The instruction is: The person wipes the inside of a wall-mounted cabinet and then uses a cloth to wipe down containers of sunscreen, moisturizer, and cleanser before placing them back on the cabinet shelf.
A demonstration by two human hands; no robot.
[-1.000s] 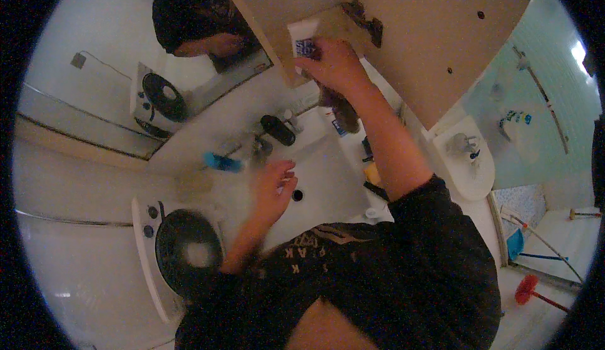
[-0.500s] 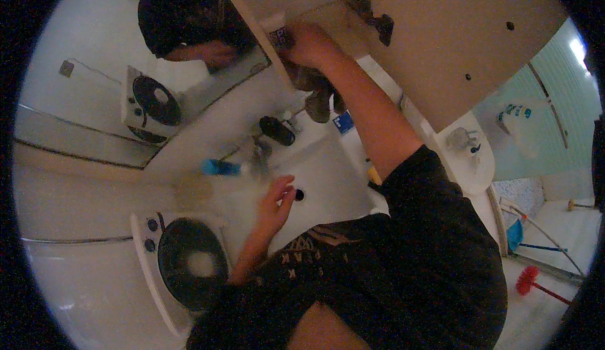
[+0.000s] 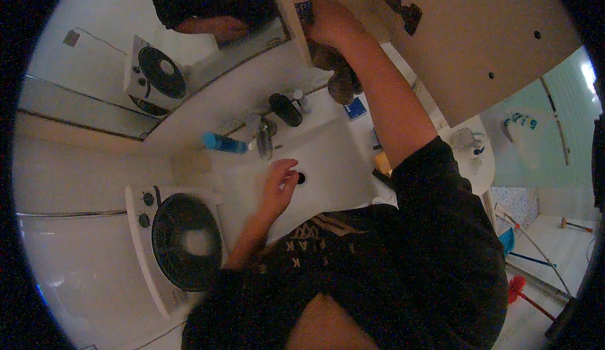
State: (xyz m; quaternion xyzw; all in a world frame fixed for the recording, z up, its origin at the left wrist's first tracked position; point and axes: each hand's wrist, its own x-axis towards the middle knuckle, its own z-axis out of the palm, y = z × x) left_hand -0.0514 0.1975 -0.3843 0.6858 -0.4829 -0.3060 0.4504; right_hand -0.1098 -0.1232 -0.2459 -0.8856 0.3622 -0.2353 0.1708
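- Bathroom: a white basin [image 3: 343, 154], with a cabinet [image 3: 288, 3] beyond it and a blue bottle [image 3: 225, 143] near its far left corner.
- Tube [image 3: 304, 11]: at the cabinet, beyond the basin; only its dark blue part shows.
- Right hand [image 3: 334, 25]: appears to pinch the tube, fingertips partly hidden.
- Left hand [image 3: 278, 186]: over the basin, fingers loosely spread, holding nothing visible.
- Progress, as judged: tube at the cabinet, not yet let go; door [image 3: 466, 41] not yet shut.

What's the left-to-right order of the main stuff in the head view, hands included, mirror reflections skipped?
White appliance with round dark front → blue bottle → left hand → right hand → red brush.
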